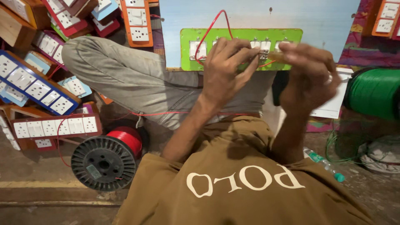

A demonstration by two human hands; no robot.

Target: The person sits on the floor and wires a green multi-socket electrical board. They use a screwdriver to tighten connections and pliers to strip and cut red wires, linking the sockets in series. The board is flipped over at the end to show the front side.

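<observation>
A green switch board (291, 35) stands on edge against my bent knee, with white switch backs and a red wire (210, 29) looping over its top. My left hand (227, 71) reaches across the board, its fingertips pinching the red wire at a metal terminal (263, 53). My right hand (310, 77) is blurred and closed around an amber-handled screwdriver (277, 56), whose tip points at that same terminal. The two hands are almost touching there.
Behind the board leans a pale blue panel (250, 14). Finished switch boards (37, 89) in several colours are piled at the left. On the floor lie a red wire spool (110, 156), a green wire spool (373, 93) and a plastic bottle (325, 164).
</observation>
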